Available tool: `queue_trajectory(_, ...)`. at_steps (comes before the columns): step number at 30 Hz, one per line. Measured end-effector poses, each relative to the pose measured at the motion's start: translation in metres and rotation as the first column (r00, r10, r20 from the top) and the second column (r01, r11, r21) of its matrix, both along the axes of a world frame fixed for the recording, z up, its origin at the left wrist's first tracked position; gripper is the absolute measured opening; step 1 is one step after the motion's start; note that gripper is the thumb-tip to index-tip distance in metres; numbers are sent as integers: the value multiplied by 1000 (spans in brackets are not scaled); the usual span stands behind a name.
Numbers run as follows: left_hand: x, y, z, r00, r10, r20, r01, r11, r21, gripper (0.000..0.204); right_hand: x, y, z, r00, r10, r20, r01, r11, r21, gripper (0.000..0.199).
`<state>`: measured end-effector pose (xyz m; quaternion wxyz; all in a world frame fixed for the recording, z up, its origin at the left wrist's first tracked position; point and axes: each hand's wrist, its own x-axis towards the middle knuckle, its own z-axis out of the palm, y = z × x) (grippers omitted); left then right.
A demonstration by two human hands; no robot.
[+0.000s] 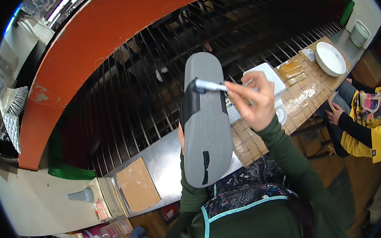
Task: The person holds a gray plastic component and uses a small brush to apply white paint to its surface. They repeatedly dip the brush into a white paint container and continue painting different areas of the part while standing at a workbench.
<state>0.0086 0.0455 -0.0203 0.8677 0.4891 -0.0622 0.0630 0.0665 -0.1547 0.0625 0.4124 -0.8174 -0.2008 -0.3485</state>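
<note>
A grey shoe sole is held up in front of me, its long axis nearly upright. Black strips fold over both of its side edges, and a short black strip lies near its lower end. My left hand supports the sole from behind at its left edge; most of its fingers are hidden. Between the thumb and fingers of my right hand is a small brush with a pale handle. Its dark-tipped head touches the left black strip near the strip's upper end.
Beyond the sole runs a rack of metal bars inside an orange frame. A white bowl, amber block and white container stand on the patterned worktop. Cardboard lies left; a person in yellow sits right.
</note>
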Motion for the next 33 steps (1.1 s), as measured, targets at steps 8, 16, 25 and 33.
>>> queue_trajectory(8, -20, 14, -8, 1000, 23, -20, -23, 1000, 6, 33, -52, 21, 8, 937, 121, 327, -42, 970, -240, 40)
queue_trajectory(16, -13, 22, -14, 998, 55, -15, -56, 992, -117, 24, -17, -7, -3, 948, -150, 282, 219, 948, -233, 32)
queue_trajectory(25, 30, 63, -31, 992, 30, 123, 79, 618, -782, 17, -79, -2, -37, 727, 644, -237, -537, 749, 389, 28)
queue_trajectory(33, 53, 104, -14, 981, 164, -104, -150, 294, -944, 14, -44, -8, -115, 13, 935, 355, 98, -355, 930, 24)
